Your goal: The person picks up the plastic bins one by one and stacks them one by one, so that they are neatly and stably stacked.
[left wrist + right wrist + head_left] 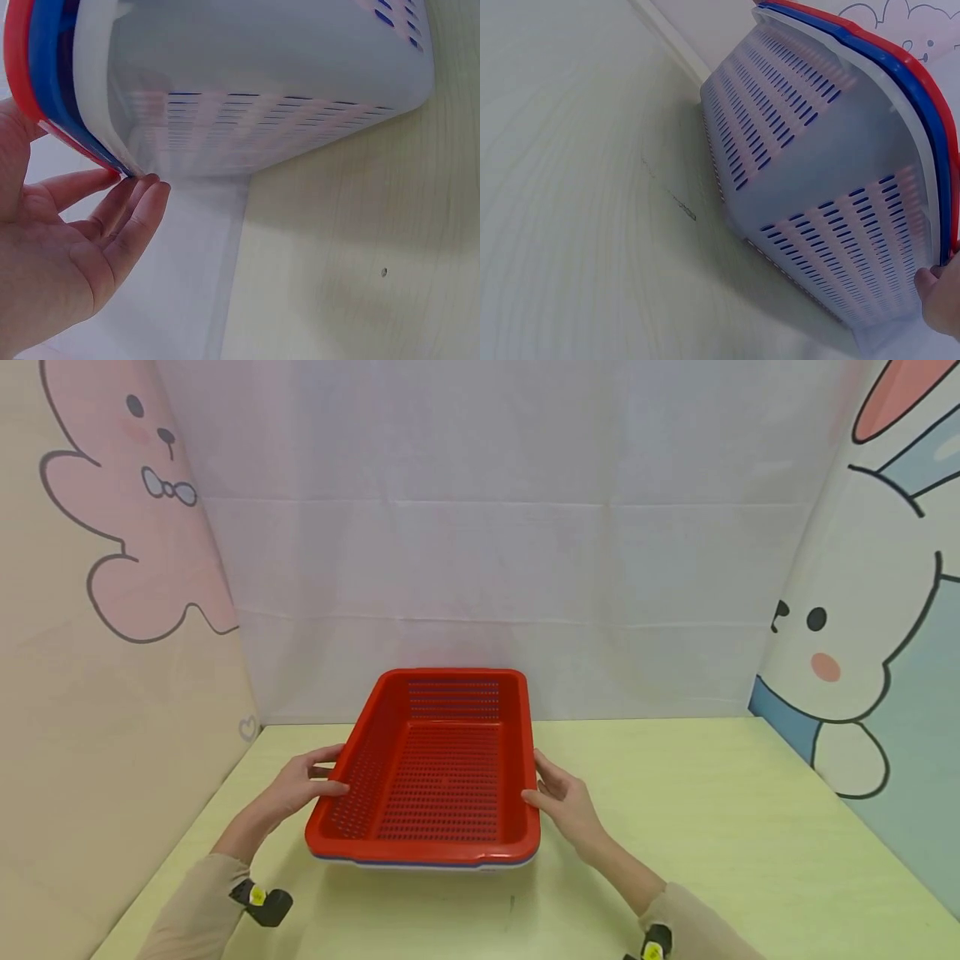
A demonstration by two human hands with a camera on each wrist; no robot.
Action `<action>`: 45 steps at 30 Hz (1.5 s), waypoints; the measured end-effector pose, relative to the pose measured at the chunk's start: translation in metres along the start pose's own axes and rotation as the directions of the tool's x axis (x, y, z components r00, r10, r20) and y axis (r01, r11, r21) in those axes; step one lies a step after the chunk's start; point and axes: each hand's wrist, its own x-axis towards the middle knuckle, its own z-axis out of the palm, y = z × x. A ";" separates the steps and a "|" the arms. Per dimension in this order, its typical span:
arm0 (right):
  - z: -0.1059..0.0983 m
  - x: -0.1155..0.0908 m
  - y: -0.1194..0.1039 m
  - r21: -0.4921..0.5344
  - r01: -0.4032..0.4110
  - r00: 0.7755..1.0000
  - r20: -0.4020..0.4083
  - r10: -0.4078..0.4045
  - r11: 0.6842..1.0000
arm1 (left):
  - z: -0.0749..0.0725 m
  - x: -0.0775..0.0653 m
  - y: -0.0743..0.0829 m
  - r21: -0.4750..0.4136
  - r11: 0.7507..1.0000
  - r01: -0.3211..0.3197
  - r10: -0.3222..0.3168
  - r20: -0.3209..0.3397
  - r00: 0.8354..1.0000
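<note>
A red plastic basket [450, 735] with slotted walls and floor lies nested in a blue basket [46, 75] and a white basket [840, 135]. Their rims stack red, blue, white from top to bottom. On the left side, my left hand [296, 785] holds the rims, thumb over the red edge and fingers beneath, as the left wrist view shows. Opposite it, my right hand [567, 806] grips the right rims, thumb on top. The stack's near end is tipped up, its underside close over the table. Inside the red basket only its bare perforated floor shows.
A pale yellow-green table [712, 827] spreads around the stack. White sheeting [495, 552] hangs behind it. Printed cartoon panels stand at the left and right, with a pink figure [142, 568] and a white rabbit [847, 635].
</note>
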 end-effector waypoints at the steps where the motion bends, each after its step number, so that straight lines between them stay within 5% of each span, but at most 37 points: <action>1: -0.001 0.000 0.000 0.003 -0.004 1.000 0.003 0.004 1.000 | 0.000 0.000 0.001 -0.002 1.000 -0.002 0.002 0.005 1.000; 33: -0.051 -0.009 0.003 -0.049 0.021 0.998 0.053 -0.018 0.999 | 0.038 0.008 0.022 -0.060 0.997 -0.049 0.053 0.061 0.997; 45: -0.067 -0.012 0.001 -0.078 0.003 0.999 0.045 0.001 0.997 | 0.053 0.013 0.029 -0.085 0.996 -0.022 0.025 0.039 0.999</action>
